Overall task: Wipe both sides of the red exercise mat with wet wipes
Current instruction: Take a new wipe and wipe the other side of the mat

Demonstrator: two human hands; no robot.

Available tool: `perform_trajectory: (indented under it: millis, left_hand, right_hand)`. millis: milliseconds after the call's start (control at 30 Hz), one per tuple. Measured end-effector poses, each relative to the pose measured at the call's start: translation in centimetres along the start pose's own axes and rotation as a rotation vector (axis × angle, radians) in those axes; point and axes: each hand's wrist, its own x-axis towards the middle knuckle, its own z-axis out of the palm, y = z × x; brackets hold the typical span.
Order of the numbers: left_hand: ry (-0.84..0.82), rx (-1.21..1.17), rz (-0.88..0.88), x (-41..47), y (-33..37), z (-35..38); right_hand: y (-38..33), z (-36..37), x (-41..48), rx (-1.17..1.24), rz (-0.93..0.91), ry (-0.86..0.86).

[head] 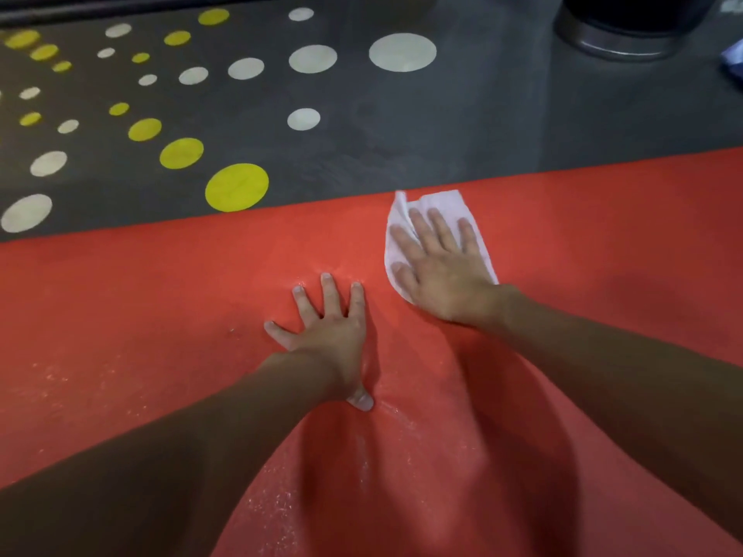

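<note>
**Dotted gym floor, red mat mid-wipe**

A dark floor [402, 126] painted with yellow and white dots runs along the top of the view. The round metal-rimmed base of a dark container [627, 38] stands at its top right.

The right hand [442, 267] lies flat with its fingers straight and spread, pressing a white wet wipe [442, 203] onto the red exercise mat [161, 295]. It pins the wipe under the palm and does not pinch it. One corner of the wipe is folded up beside the index finger, just inside the mat's far edge.

The left hand [329, 327] rests close beside it, nearer the middle of the mat. It is also flat and splayed, holds nothing and appears to steady the mat.

The mat lies unrolled on the floor and fills the lower part of the view. Wet speckles glisten around the left hand and toward the near edge and left. The stretch toward the right end looks matte, so probably unwiped.

My judgement is that the upper face is partly done and the underside has not yet been started.
</note>
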Motion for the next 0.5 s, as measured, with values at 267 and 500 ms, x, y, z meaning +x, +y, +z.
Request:
perform_trajectory:
  millis: [267,500]
  left_hand:
    - [0.000,-0.015,0.007,0.1,-0.1,0.1]
    - [0.012,-0.044,0.031,0.1,-0.4,0.2]
  right_hand:
    - [-1.1,-0.7,4.7,0.045,0.095,-0.020]
    - [0.9,-2.1,7.0,0.010,0.141,-0.034]
